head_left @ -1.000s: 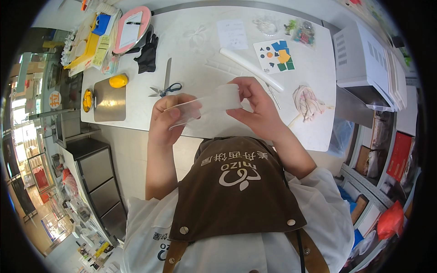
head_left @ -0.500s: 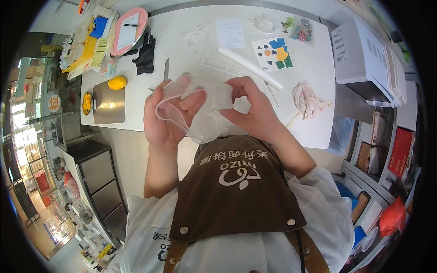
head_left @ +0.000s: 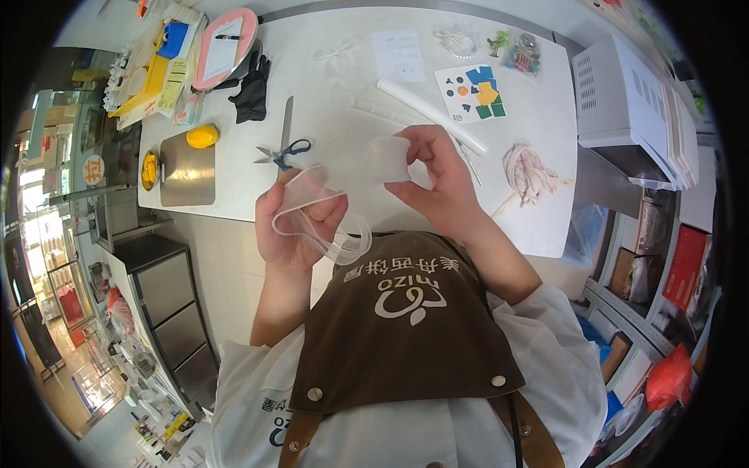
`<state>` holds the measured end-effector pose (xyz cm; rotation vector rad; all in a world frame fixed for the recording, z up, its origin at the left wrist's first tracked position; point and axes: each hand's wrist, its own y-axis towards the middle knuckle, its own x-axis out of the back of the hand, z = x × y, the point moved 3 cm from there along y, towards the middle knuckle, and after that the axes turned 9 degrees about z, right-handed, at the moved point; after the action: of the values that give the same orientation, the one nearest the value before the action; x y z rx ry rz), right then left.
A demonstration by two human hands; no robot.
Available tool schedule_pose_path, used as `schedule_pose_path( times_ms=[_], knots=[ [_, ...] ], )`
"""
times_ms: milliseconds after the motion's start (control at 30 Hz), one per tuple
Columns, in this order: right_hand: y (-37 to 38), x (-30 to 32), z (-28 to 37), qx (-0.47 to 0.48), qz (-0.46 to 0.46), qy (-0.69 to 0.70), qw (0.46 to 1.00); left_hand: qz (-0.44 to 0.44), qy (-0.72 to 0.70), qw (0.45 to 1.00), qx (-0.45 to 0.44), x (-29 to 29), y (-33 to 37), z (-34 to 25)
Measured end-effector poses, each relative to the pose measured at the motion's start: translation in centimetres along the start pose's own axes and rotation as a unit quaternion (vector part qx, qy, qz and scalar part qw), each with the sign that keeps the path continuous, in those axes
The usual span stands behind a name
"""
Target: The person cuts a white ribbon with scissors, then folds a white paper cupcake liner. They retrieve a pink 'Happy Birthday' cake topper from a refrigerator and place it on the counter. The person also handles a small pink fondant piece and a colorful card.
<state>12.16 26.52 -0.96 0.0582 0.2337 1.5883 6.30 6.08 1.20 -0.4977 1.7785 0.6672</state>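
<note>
Loops of sheer white ribbon [head_left: 343,248] hang from my left hand [head_left: 296,222], whose fingers are closed on them in front of my apron. My right hand [head_left: 441,171], a little to the right, grips a white roll of ribbon [head_left: 390,160] between thumb and fingers. Both hands are held above the near part of the white table [head_left: 328,109]. Just beyond my left hand lie scissors with dark blue handles [head_left: 295,148], blades pointing left. Whether a strand links the loops to the roll is hard to make out.
A long metal blade [head_left: 288,117] and black gloves [head_left: 251,93] lie behind the scissors. White rolls [head_left: 433,117], a card with coloured shapes [head_left: 472,93] and a crumpled cloth [head_left: 528,173] are farther right. A yellow lump [head_left: 202,137] sits by a metal board [head_left: 187,175] at left.
My hands have drawn apart, the left one shifting slightly right and nearer me with the ribbon loops. The ribbon roll stays in my right hand. The scissors are now uncovered.
</note>
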Motion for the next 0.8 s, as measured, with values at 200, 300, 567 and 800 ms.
schedule_pose_path(
  times_ms=[200, 300, 567, 800],
  knots=[
    [-0.3, 0.1, 0.5, 0.005, 0.007, 0.048, 0.999, -0.042, -0.026, 0.999, -0.018, 2.0, -0.7, -1.0],
    [-0.5, 0.0, 0.9, -0.003, 0.041, 0.115, 0.993, -0.063, -0.016, 0.998, -0.017, 2.1, -0.8, -1.3],
    [-0.4, -0.1, 0.7, 0.016, 0.056, 0.089, 0.994, -0.036, 0.108, 0.993, -0.013, 0.5, -0.2, -1.5],
    [-0.3, -0.4, 0.7, -0.003, 0.013, 0.098, 0.995, -0.084, 0.380, 0.916, 0.101, 2.3, 0.0, -2.8]
  ],
)
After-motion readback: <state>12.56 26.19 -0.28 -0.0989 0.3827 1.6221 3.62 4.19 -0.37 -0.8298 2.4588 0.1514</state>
